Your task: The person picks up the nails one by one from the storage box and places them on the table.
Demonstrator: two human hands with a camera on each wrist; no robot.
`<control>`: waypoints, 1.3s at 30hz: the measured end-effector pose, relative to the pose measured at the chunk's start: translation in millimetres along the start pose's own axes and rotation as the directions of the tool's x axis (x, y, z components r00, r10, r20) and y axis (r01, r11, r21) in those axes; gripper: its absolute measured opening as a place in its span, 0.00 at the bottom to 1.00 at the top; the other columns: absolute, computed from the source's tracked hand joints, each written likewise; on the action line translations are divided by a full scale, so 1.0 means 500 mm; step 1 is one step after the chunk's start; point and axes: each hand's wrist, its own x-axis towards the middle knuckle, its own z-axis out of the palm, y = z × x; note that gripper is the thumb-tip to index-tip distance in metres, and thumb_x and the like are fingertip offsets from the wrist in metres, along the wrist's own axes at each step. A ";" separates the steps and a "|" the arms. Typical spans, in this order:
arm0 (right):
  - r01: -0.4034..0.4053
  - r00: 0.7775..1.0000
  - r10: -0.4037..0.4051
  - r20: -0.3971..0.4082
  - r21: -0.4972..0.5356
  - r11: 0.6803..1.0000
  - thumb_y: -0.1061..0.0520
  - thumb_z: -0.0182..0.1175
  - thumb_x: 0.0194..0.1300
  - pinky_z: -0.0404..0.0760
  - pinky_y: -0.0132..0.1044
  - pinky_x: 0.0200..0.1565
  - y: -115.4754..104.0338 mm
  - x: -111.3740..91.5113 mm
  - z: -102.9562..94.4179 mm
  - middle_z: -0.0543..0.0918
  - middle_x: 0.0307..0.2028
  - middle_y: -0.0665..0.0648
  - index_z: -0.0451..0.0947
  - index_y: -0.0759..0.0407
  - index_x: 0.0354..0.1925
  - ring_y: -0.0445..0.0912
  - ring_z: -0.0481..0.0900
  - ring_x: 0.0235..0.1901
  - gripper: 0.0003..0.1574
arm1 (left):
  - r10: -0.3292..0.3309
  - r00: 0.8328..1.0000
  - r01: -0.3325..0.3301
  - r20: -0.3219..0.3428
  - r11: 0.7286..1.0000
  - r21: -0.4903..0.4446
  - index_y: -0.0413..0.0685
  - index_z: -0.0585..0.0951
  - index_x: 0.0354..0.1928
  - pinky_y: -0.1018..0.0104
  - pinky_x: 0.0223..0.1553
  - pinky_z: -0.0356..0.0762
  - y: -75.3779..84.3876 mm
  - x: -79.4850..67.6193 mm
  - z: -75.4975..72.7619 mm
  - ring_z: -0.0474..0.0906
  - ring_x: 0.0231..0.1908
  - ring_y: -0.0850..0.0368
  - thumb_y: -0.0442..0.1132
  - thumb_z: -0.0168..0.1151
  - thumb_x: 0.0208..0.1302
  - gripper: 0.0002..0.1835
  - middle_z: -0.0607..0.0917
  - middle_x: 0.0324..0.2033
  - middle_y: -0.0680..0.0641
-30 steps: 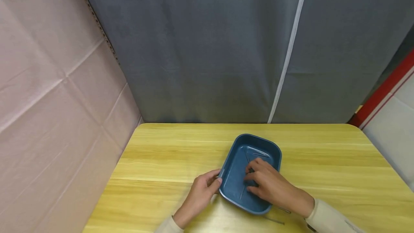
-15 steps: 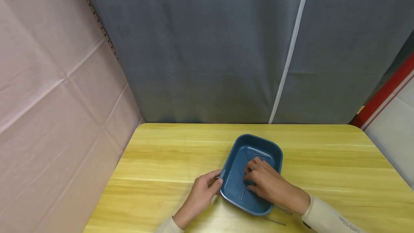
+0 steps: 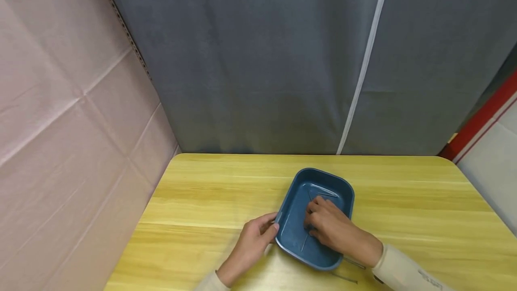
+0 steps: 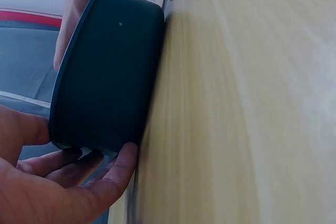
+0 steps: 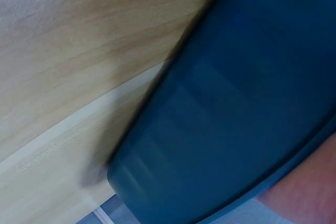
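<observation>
A deep blue plastic tray [image 3: 291, 232] stands on the table, with several thin nails lying in it. My left hand [image 3: 251, 241] holds its left side, thumb at the rim and fingers against the outer wall; the left wrist view shows those fingers [image 4: 118, 166] at the tray's lower edge. Inside the tray, my right hand [image 3: 337, 230] has bent fingers over a nail [image 3: 304, 242], whose upper end is hidden beneath them. Whether it is pinched cannot be told. Other nails [image 3: 326, 194] lie toward the tray's far end. The right wrist view shows mostly outer tray wall [image 5: 220, 108].
Two nails [image 3: 345, 278] lie on the wooden table [image 3: 210, 201] by the tray's near right corner, their heads seen in the left wrist view. A grey curtain [image 3: 258, 66] hangs behind the table. Pink cloth [image 3: 72, 156] covers the left side.
My right thumb and fingers have drawn closer together inside the tray, and the right forearm has shifted slightly left. My left hand keeps its hold on the tray.
</observation>
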 end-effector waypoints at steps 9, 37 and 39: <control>0.018 1.000 -0.018 -0.008 -0.020 1.000 0.55 0.78 0.52 0.73 0.40 0.36 0.000 0.000 -0.005 0.82 0.37 0.48 0.86 0.45 0.26 0.46 0.71 0.41 0.08 | 0.011 1.000 -0.012 0.007 1.000 0.018 0.33 0.73 0.67 0.64 0.44 0.88 0.002 0.002 -0.001 0.85 0.49 0.43 0.36 0.56 0.76 0.22 0.84 0.53 0.35; -0.078 0.942 0.153 -0.298 0.249 0.965 0.60 0.79 0.48 0.78 0.49 0.53 -0.010 -0.033 -0.011 0.82 0.41 0.46 0.83 0.46 0.23 0.45 0.74 0.48 0.13 | 0.009 1.000 -0.009 -0.012 1.000 0.013 0.30 0.73 0.66 0.61 0.45 0.88 -0.004 0.000 0.003 0.85 0.48 0.43 0.35 0.56 0.75 0.22 0.85 0.52 0.34; -0.081 0.933 0.172 -0.317 0.280 0.956 0.61 0.79 0.48 0.77 0.46 0.54 -0.015 -0.036 -0.011 0.82 0.41 0.46 0.83 0.45 0.23 0.44 0.73 0.49 0.15 | 0.006 1.000 -0.006 -0.015 1.000 0.012 0.31 0.73 0.66 0.61 0.45 0.88 -0.004 -0.001 0.003 0.85 0.48 0.42 0.34 0.56 0.75 0.22 0.85 0.52 0.34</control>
